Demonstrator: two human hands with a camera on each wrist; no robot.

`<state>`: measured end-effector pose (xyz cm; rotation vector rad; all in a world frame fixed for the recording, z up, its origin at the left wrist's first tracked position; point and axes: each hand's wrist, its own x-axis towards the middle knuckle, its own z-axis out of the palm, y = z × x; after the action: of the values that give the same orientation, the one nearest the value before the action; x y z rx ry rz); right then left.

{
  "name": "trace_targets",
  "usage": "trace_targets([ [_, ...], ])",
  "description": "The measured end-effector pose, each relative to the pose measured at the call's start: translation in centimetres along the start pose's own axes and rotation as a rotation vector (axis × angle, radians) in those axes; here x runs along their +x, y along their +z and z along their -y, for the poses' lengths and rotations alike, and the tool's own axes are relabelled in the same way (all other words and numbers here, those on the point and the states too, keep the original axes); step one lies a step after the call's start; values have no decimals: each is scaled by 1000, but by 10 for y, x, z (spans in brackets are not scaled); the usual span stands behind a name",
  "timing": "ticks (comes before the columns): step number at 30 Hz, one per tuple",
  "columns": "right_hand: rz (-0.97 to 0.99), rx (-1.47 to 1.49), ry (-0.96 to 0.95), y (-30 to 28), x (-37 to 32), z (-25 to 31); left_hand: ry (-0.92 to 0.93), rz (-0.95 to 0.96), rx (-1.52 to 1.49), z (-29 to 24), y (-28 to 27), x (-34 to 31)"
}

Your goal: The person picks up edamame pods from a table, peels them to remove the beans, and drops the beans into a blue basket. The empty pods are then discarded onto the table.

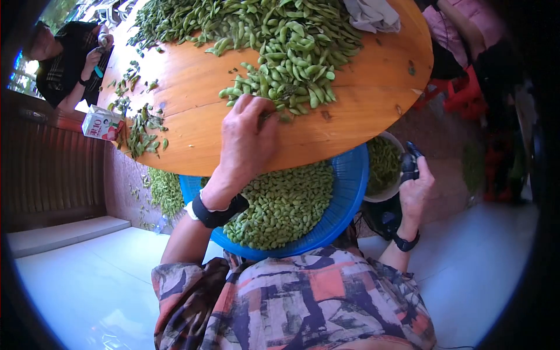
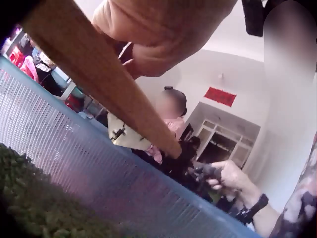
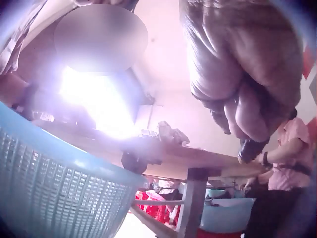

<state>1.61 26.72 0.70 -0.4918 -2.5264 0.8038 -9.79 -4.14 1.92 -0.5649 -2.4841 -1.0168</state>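
At the near edge of a heap of green pods (image 1: 297, 58) on the wooden table, my left hand (image 1: 246, 137) reaches down with bent fingers. Its fingertips are hidden among the pods, so a grip cannot be made out. The left wrist view has this hand (image 2: 163, 34) beside the table edge. My right hand (image 1: 417, 189), dark covers on some fingers, is raised beside a pale bucket (image 1: 398, 190) of green pods. Its fingers curl in the right wrist view (image 3: 242, 74), with nothing visible held. A blue basket (image 1: 350, 186) of shelled green beans (image 1: 286, 210) lies below the table edge.
Loose leafy scraps (image 1: 143, 131) and a printed carton (image 1: 102, 123) lie at the table's left; a crumpled cloth (image 1: 373, 14) lies at its far right. One person (image 1: 67, 64) sits at left, another (image 1: 466, 29) at right near red stools (image 1: 466, 96). More greens (image 1: 166, 189) cover the floor.
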Motion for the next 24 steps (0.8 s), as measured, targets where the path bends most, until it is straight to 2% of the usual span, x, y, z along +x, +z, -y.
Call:
trace_targets([
  [2, 156, 205, 7, 12, -3, 7, -321, 51, -229, -16, -13, -2],
  [4, 327, 383, -4, 20, -9, 37, -355, 93, -221, -22, -18, -10],
  [6, 462, 681, 21, 30, -16, 66, -453, 210, -750, -28, -18, -22],
  [8, 683, 812, 170, 30, -20, 86, -467, 284, -868, -34, -15, -33],
  [10, 760, 829, 106, 35, -21, 97, -557, 384, -1090, -42, -12, -44],
  [12, 857, 850, 157, 33, -23, 105, -601, 403, -1122, -41, -7, -54],
  [15, 965, 905, 209, 34, -27, 97, -607, 303, -1168, -43, -2, -63],
  [19, 989, 866, 235, 31, -27, 94, -727, 354, -1107, -48, -6, -59],
  [21, 996, 820, 153, 31, -27, 90, -715, 428, -1000, -46, -8, -57],
  [24, 957, 816, 123, 28, -27, 96, -774, 464, -1033, -48, -9, -55],
])
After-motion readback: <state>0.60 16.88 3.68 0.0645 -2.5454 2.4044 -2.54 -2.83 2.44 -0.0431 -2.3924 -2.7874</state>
